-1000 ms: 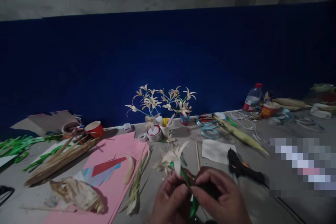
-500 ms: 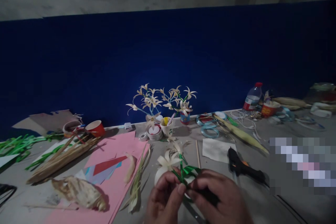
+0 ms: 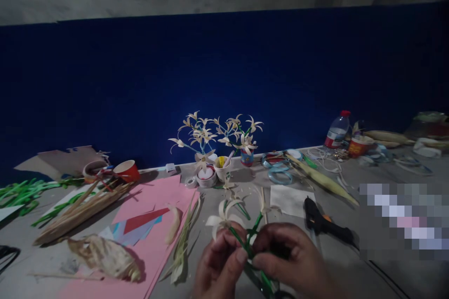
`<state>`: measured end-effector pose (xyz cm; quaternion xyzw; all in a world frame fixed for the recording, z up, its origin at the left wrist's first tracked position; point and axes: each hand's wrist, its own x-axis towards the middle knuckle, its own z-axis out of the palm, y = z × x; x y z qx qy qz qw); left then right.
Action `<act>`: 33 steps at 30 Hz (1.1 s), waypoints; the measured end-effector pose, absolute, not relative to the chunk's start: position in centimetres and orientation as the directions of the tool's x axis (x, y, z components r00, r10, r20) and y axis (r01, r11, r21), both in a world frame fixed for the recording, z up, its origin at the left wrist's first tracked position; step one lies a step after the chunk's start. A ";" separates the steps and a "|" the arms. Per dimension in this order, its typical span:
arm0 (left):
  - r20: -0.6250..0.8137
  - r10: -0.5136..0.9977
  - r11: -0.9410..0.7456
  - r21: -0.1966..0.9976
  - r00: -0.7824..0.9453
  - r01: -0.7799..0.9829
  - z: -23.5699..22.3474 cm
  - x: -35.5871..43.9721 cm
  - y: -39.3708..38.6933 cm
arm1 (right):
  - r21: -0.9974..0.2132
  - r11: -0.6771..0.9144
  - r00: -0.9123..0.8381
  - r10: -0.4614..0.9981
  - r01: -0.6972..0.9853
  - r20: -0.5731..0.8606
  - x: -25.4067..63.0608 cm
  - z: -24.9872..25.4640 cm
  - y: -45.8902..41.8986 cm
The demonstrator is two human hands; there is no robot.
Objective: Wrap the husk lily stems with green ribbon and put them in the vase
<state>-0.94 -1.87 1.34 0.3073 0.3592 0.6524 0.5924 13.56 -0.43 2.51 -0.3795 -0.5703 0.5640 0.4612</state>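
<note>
My left hand (image 3: 222,261) is closed around the joined green stems (image 3: 249,243) of a craft flower, low in front of me. One pale flower head (image 3: 225,218), with curled petals like dried husk, rises just above those fingers. A second flower head (image 3: 264,206) leans to the right on its own green stem. My right hand (image 3: 289,252) pinches at the join from the other side, thumb and fingers together. Below the hands hangs a strip of green tape (image 3: 266,282). Exactly what sits between the right fingertips is partly hidden.
Finished flowers (image 3: 203,135) stand in small pots at the back. A black glue gun (image 3: 328,224) lies right, near a white sheet (image 3: 293,200). To the left are pink paper (image 3: 147,196), dried husks (image 3: 105,257) and green pipe cleaners (image 3: 24,196). A bottle (image 3: 338,128) stands at back right.
The green tape, earlier spread between my hands above the fingers, now hangs below them. The right-hand flower head has turned rightward, apart from the left one.
</note>
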 end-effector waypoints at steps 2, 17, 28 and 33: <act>-0.006 0.999 -0.019 0.815 -0.041 -0.579 1.5 -1.0 -1.8 | -0.982 -0.028 -0.346 0.938 -0.186 0.038 13.4 2.8 -0.3; -0.008 0.995 -0.053 0.789 -0.097 -0.611 1.7 -0.7 -0.8 | -0.656 0.589 -0.242 0.802 0.471 0.546 13.4 1.8 -0.4; -0.057 0.993 -0.010 0.821 -0.100 -0.570 2.1 -0.7 -1.0 | -0.993 -0.063 -0.295 0.955 -0.098 -0.031 13.3 2.8 0.0; 0.017 1.000 -0.015 0.813 -0.002 -0.582 0.8 -1.2 -0.4 | -0.958 -0.204 -0.352 0.928 -0.203 -0.123 13.1 2.9 0.6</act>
